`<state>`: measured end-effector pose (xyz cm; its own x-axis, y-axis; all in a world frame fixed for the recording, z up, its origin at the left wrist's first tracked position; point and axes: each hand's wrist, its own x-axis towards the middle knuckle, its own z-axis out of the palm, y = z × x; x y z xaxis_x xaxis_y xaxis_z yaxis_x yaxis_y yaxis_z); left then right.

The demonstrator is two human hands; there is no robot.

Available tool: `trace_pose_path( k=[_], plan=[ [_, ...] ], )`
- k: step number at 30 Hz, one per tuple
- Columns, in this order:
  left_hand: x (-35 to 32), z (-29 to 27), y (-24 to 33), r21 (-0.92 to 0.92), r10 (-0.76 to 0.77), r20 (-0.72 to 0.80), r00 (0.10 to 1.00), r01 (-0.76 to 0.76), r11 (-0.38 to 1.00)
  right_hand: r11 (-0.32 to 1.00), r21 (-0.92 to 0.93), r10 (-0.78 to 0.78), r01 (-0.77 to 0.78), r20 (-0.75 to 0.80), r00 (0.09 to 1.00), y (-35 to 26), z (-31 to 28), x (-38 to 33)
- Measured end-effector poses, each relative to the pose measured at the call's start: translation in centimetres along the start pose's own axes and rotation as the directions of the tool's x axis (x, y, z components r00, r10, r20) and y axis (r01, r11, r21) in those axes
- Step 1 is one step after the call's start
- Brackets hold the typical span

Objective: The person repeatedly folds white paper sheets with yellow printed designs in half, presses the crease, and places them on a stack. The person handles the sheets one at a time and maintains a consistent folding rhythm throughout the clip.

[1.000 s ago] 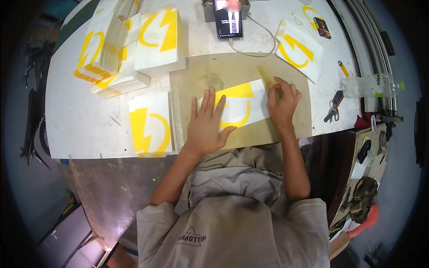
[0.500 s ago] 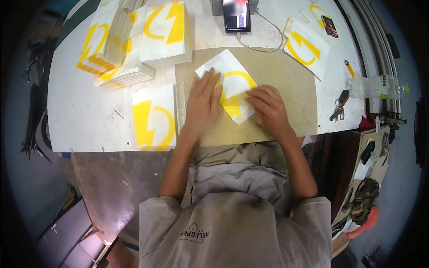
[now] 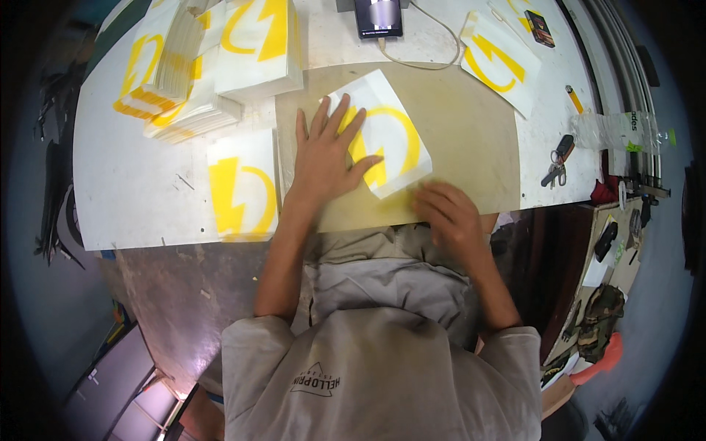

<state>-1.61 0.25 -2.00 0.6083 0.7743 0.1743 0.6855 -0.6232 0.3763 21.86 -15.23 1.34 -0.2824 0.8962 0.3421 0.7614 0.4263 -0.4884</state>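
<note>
A flat white paper bag [image 3: 397,147] with yellow print lies at a slant on the tan board [image 3: 471,154] in front of me. My left hand [image 3: 323,158] rests on its left side with the fingers spread, thumb reaching across the print. Just off the bag's lower right corner is my right hand [image 3: 450,217], its fingers curled together and somewhat blurred. A yellowish smear shows beside those fingertips, below the bag; what the fingers hold, if anything, cannot be made out. To the left, near the table's front edge, lies a similar printed bag or thin pile [image 3: 243,187].
Tall stacks of printed bags [image 3: 257,55] stand at the back left. A phone [image 3: 379,18] with a cable is at the back middle. Loose printed bags [image 3: 500,62], a small dark box [image 3: 540,29], keys [image 3: 559,160], a yellow lighter [image 3: 573,99] and a clear plastic bottle [image 3: 614,132] lie on the right.
My left hand has spread out flat over the bag. My right hand has moved off the bag, toward me. The bag's folded-over lower part now lies differently, with a pale strip along its near edge.
</note>
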Motion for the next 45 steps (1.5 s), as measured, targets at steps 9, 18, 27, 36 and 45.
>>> trace_pose_path(
  k=[9,18,27,36,45],
  plan=[
    [-2.5,-0.9,3.5,-0.125,0.187,0.182,0.965,-0.165,0.978,0.988,-0.099,0.114,-0.116,-0.020,0.993,-4.4,1.2,-6.4],
    [-2.2,-1.1,3.4,-0.158,0.192,0.224,0.956,-0.158,0.975,0.993,-0.056,0.103,-0.101,0.024,0.994,-1.0,0.5,-1.2],
    [-2.3,-0.9,3.1,-0.168,0.177,0.209,0.962,-0.144,0.975,0.976,0.042,0.212,-0.212,-0.002,0.977,0.1,1.3,-1.4],
    [-2.2,-1.1,3.1,-0.155,0.200,0.220,0.955,-0.168,0.973,0.974,-0.003,0.227,-0.228,-0.065,0.972,1.0,1.3,-1.4],
    [-2.7,-0.6,3.3,0.012,0.032,0.125,0.992,-0.033,0.999,0.859,0.041,0.500,-0.510,-0.279,0.819,-2.2,0.6,-4.3]
  ],
)
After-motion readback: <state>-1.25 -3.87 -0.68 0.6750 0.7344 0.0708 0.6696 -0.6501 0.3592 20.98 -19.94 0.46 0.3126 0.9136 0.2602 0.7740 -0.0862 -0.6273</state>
